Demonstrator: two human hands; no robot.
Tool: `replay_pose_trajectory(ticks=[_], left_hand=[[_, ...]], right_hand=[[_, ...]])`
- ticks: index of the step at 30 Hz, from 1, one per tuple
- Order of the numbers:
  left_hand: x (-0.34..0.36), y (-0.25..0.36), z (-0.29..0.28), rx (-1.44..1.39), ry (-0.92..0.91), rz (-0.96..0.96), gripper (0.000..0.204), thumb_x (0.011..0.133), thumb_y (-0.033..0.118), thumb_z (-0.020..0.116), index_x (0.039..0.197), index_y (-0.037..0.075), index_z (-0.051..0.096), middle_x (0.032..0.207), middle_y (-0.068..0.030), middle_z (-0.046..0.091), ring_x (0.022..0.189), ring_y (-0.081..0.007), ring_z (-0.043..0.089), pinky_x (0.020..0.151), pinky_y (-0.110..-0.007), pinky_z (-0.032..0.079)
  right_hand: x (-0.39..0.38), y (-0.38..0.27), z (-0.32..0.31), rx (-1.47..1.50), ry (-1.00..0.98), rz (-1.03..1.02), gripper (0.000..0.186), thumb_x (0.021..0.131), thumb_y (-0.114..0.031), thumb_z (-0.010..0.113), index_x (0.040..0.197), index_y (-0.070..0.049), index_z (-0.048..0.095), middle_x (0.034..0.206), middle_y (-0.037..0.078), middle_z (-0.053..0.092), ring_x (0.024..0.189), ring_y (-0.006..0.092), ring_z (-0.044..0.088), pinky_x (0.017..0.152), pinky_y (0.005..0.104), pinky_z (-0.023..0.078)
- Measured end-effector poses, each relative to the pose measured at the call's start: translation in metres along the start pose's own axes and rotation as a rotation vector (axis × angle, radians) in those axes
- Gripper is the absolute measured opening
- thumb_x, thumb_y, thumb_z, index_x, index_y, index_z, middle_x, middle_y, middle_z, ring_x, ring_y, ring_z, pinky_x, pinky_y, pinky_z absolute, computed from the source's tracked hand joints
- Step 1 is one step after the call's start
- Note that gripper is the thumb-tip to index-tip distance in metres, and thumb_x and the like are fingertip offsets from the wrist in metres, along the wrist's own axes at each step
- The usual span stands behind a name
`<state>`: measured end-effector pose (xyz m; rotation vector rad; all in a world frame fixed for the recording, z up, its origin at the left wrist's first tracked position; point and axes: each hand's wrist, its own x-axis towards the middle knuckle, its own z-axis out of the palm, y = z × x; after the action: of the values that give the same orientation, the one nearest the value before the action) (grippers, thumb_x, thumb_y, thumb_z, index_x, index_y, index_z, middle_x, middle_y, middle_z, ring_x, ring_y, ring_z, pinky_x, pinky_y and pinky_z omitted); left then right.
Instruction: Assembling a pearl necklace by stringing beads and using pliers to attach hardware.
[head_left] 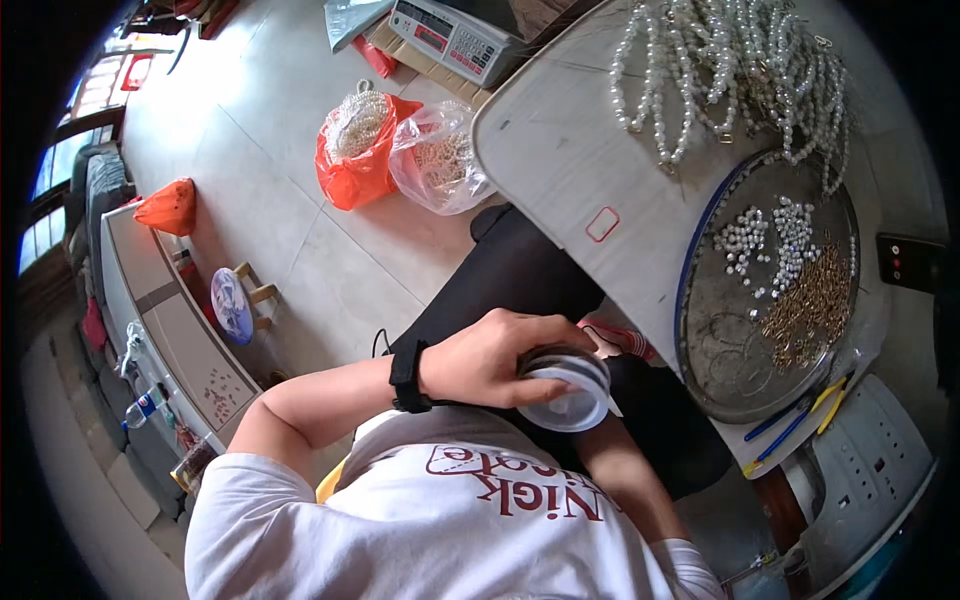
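Spool [566,408], likely light and stiff, best held by its rim, is gripped by the left hand [490,362], tray [725,350] at two o'clock; right hand's grip cannot be told.

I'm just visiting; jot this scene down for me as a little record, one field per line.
Left hand: grips a round white-rimmed reel
Right hand: not clearly visible; its forearm runs behind the reel
Table: pale, with pearl-like strands at its far end
Tray: round, on the table, holding loose white beads and gold-coloured pieces
Tools: blue and yellow, beside the tray
Floor: red bag beside a clear bag
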<state>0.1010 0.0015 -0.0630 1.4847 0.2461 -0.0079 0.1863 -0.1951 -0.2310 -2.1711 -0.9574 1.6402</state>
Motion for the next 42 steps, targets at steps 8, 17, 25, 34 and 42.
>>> replay_pose_trajectory(ticks=[8, 17, 25, 34, 42], left_hand=[[0.028, 0.012, -0.013, -0.082, 0.017, -0.057, 0.037, 0.074, 0.009, 0.071, 0.107, -0.005, 0.061, 0.099, -0.0124, 0.067, 0.09, -0.0178, 0.065, 0.082, -0.028, 0.051], [-0.01, -0.012, 0.007, 0.025, 0.127, 0.176, 0.038, 0.075, 0.012, 0.068, 0.11, -0.001, 0.058, 0.098, -0.0163, 0.066, 0.092, -0.0265, 0.065, 0.083, -0.033, 0.052], [-0.021, -0.103, -0.138, -0.028, 0.714, -0.041, 0.03, 0.094, 0.025, 0.054, 0.101, -0.004, 0.062, 0.087, -0.0068, 0.067, 0.075, -0.0124, 0.062, 0.068, -0.025, 0.051], [0.079, -0.366, -0.207, 0.901, 0.348, -0.643, 0.039, 0.082, 0.025, 0.055, 0.12, 0.019, 0.06, 0.145, -0.0095, 0.035, 0.136, -0.0374, 0.022, 0.111, -0.047, 0.02], [0.017, -0.29, -0.202, 0.273, 1.013, -0.33, 0.026, 0.077, 0.012, 0.071, 0.1, 0.003, 0.063, 0.1, -0.0147, 0.064, 0.085, -0.0255, 0.065, 0.072, -0.036, 0.051]], right_hand=[[0.013, 0.014, -0.025, 0.388, -0.107, 0.067, 0.052, 0.096, -0.042, 0.044, 0.129, -0.003, 0.042, 0.123, 0.011, 0.052, 0.115, 0.0202, 0.05, 0.097, 0.0343, 0.039], [-0.118, -0.094, -0.092, 1.031, 0.068, -0.181, 0.055, 0.097, -0.037, 0.045, 0.136, 0.0, 0.035, 0.129, 0.011, 0.048, 0.121, 0.0202, 0.046, 0.101, 0.0338, 0.036], [-0.112, -0.14, -0.035, 0.991, 0.395, -0.04, 0.04, 0.097, -0.034, 0.045, 0.114, 0.0, 0.057, 0.105, 0.008, 0.06, 0.096, 0.0156, 0.057, 0.083, 0.027, 0.045], [-0.103, -0.137, -0.044, 0.892, 0.365, 0.061, 0.041, 0.096, -0.035, 0.042, 0.11, 0.001, 0.056, 0.096, 0.006, 0.059, 0.087, 0.0135, 0.058, 0.077, 0.0249, 0.045], [-0.09, -0.131, -0.057, 0.914, 0.235, 0.021, 0.044, 0.093, -0.038, 0.048, 0.107, 0.003, 0.055, 0.088, 0.005, 0.062, 0.081, 0.0104, 0.057, 0.073, 0.0218, 0.044]])
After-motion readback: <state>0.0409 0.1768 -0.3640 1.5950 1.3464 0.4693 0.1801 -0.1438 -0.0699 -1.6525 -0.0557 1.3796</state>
